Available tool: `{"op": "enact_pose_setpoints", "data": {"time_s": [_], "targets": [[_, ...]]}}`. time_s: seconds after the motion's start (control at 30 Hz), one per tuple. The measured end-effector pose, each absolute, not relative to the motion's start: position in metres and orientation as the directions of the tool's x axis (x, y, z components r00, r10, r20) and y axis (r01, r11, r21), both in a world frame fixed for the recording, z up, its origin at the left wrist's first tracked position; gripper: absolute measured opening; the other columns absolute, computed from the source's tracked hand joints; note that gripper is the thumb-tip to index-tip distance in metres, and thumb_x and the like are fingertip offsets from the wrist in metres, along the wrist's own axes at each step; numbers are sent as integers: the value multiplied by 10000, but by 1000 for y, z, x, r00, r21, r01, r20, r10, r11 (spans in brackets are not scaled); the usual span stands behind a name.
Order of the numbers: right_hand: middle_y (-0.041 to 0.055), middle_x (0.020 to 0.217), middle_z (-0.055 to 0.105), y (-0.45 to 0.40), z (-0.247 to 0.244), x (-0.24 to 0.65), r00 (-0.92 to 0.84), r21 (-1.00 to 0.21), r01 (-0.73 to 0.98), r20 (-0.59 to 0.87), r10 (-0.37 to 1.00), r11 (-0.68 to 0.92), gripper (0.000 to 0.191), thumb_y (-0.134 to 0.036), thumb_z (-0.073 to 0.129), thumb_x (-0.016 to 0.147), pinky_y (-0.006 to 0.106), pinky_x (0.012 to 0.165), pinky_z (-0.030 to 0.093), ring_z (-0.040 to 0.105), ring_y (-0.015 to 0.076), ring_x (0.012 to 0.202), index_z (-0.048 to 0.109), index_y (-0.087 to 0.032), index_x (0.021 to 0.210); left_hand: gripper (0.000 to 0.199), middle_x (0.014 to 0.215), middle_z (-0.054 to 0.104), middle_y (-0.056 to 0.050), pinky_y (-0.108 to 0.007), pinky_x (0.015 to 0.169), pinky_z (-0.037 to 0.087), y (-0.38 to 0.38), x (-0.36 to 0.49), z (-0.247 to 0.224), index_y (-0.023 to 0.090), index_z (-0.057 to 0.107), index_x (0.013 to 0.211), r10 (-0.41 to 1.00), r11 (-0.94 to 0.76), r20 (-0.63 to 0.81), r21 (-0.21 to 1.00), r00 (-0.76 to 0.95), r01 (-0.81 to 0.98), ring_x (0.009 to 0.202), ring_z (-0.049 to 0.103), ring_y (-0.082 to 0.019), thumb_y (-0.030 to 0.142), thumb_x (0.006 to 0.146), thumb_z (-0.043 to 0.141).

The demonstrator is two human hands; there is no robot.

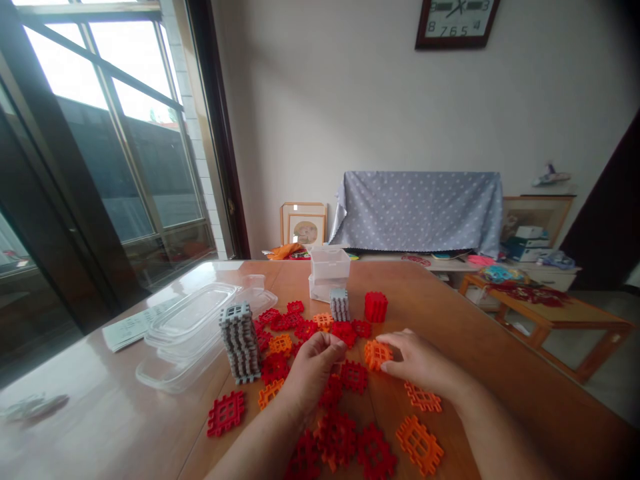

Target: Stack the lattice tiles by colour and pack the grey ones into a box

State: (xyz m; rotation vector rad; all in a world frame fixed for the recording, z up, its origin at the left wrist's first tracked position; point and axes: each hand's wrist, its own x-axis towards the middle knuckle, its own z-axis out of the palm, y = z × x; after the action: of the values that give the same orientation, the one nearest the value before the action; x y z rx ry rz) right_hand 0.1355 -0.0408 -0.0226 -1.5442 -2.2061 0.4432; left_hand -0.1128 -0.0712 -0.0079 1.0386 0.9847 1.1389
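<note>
My right hand [413, 357] has its thumb and fingers closed on the side of a short stack of orange interlocking tiles [377, 355]. To its left, my left hand [316, 363] is pinched, fingertips next to a red tile [344, 332]; what lies between them, if anything, I cannot make out. Many loose red and orange notched tiles lie around and under the hands, among them a red tile [226, 413] and an orange tile [420, 445]. A tall grey tile stack [240, 343], a shorter grey stack [339, 305] and a red stack [376, 307] stand beyond.
Clear plastic lids or trays [187, 320] lie at the left over some paper [125, 333]. Clear plastic boxes [330, 265] are stacked at the back of the wooden table [410, 287]. A small plastic packet [33, 407] lies at far left. A low side table [575, 320] stands to the right.
</note>
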Motion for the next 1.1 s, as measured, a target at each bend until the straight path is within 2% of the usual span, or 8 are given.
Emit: {"op": "enact_pose_setpoints", "data": {"time_s": [0.23,0.4,0.47,0.53,0.67,0.87,1.0,1.1], "targets": [[66,1211,715,-40,-23,133,-309,-502,797,138,941,335,413,-329,715,766,413,983,451,621,306,1109,722,-281,1177,293,811,656,-35,-269,731,407,-69,-114,-11,176,578,825,981,122,-87,972,175,-200,754,571,-148,420,791,737],[86,1229,697,-43,-20,141,-254,-552,775,175,951,308,476,-356,728,752,391,996,435,602,293,1152,687,-241,1212,300,753,621,-9,-256,684,377,-68,-113,-13,180,566,817,983,86,-56,982,174,-170,694,522,-126,423,791,740],[74,1154,710,-44,-19,151,-226,-549,789,161,961,277,386,-363,727,750,363,938,451,622,271,1088,696,-239,1115,293,741,604,1,-253,672,364,-67,-113,-13,181,558,812,985,63,-37,986,168,-152,684,500,-121,411,793,738],[49,1040,717,-45,-21,162,-200,-548,809,81,977,211,309,-376,736,740,324,818,467,644,241,962,679,-242,1013,284,743,590,6,-253,673,358,-68,-112,-14,181,551,807,987,40,-18,990,160,-137,693,492,-120,400,798,732],[11,868,685,-44,-27,182,-113,-532,847,-133,985,26,348,-412,755,714,268,609,402,618,190,748,622,-239,984,289,719,545,20,-254,664,342,-70,-111,-13,181,538,798,987,5,12,995,160,-101,691,459,-120,407,812,718],[-2,831,654,-46,-26,190,-61,-522,852,-162,985,-33,371,-451,771,699,247,578,341,572,166,744,589,-222,927,307,717,508,26,-252,650,323,-72,-110,-8,177,529,792,984,-68,72,997,165,-30,690,420,-120,425,823,707],[-5,817,648,-49,-28,188,-45,-445,894,-216,975,-57,436,-544,802,639,255,566,322,543,168,729,587,-223,842,309,708,481,28,-253,644,317,-74,-112,-8,176,519,778,978,-109,112,994,175,-25,682,402,-119,424,827,695],[-9,801,643,-49,-31,180,-39,-395,918,-210,977,-48,465,-523,847,563,262,571,317,540,175,726,583,-224,802,310,699,466,30,-253,634,309,-74,-114,-10,176,515,773,973,-140,142,990,181,-22,671,388,-116,428,831,685]]}}
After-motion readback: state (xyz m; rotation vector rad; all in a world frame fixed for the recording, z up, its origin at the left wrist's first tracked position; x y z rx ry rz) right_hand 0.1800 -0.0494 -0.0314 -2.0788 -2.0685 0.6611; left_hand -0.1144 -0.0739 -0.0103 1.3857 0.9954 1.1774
